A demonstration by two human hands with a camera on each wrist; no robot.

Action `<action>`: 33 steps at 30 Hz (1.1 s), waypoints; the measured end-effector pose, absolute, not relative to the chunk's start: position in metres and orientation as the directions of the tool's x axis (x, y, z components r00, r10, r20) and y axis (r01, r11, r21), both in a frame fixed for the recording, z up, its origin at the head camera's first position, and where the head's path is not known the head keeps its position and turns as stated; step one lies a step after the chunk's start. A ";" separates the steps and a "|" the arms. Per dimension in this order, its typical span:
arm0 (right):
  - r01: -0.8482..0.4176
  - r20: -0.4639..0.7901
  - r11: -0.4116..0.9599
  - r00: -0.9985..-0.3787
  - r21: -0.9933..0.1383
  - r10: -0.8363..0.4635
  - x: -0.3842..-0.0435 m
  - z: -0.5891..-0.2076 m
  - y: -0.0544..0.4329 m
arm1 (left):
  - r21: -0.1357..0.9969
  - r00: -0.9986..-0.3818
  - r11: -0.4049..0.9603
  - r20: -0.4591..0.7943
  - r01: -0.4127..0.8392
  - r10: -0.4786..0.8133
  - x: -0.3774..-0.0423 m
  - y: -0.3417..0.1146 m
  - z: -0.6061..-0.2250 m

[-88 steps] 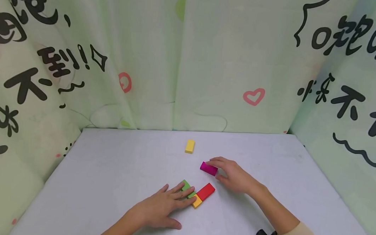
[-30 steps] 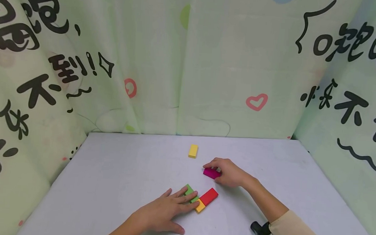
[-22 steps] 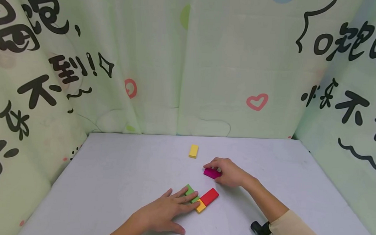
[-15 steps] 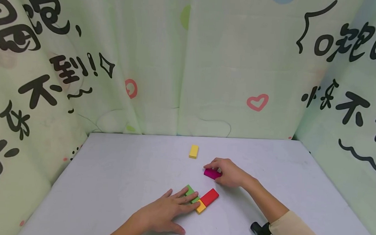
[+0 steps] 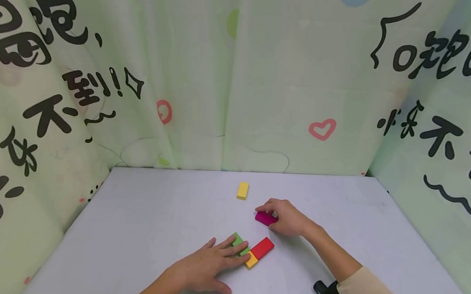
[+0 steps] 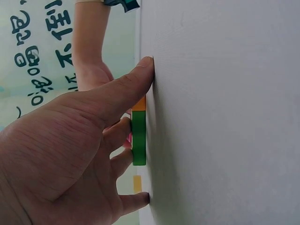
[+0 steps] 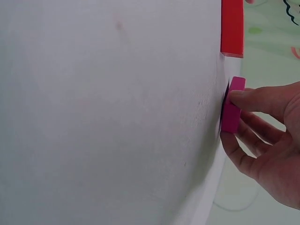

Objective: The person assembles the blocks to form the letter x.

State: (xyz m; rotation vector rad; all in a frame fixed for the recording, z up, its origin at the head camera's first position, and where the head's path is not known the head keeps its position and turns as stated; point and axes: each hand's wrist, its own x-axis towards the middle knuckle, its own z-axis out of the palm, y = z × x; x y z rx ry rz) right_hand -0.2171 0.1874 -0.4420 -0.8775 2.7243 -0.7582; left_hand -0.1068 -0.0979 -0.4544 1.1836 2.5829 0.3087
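Note:
In the head view my right hand [image 5: 289, 217] pinches a magenta block [image 5: 265, 218] between thumb and fingers. The right wrist view shows the thumb on one face of that block, with a thin dark shadow between it and the table. My left hand [image 5: 203, 265] lies with fingers spread over a green block [image 5: 237, 240] and an orange block [image 5: 251, 260], partly covering both. Against the orange block's end sits a red block [image 5: 263, 248], so the three form a V-like corner. From the left wrist, the green block [image 6: 138, 138] stands beside the fingertips.
A yellow block [image 5: 243, 190] lies alone farther back on the white table [image 5: 156, 214]. A black device [image 5: 325, 291] is attached at the right sleeve [image 5: 372, 292]. Pale green curtains [image 5: 271, 78] with black lettering enclose the back and sides.
Compared with about three seconds ago, my right fingers have curled from resting over the magenta block to pinching it. Since one second ago both hands have stayed put. The head view has shifted slightly.

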 end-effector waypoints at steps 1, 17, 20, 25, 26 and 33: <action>-0.491 -0.017 0.698 -0.812 -0.522 -0.584 -0.216 -0.442 0.187 | 0.310 -0.624 0.641 -0.167 0.702 0.764 -0.107 -0.098 -0.455; -0.452 -0.029 0.724 -0.838 -0.521 -0.544 -0.207 -0.438 0.189 | 0.312 -0.627 0.651 -0.185 0.693 0.756 -0.106 -0.097 -0.456; -0.462 -0.015 0.717 -0.835 -0.522 -0.549 -0.204 -0.436 0.190 | 0.310 -0.626 0.650 -0.186 0.694 0.757 -0.106 -0.097 -0.455; -0.476 0.009 0.706 -0.832 -0.524 -0.554 -0.200 -0.433 0.192 | 0.302 -0.627 0.650 -0.184 0.697 0.757 -0.107 -0.096 -0.455; -0.477 0.010 0.705 -0.832 -0.525 -0.555 -0.199 -0.432 0.193 | 0.300 -0.628 0.652 -0.185 0.696 0.756 -0.107 -0.096 -0.455; -0.479 0.011 0.689 -0.825 -0.544 -0.565 -0.191 -0.429 0.194 | 0.300 -0.630 0.659 -0.201 0.689 0.750 -0.109 -0.095 -0.456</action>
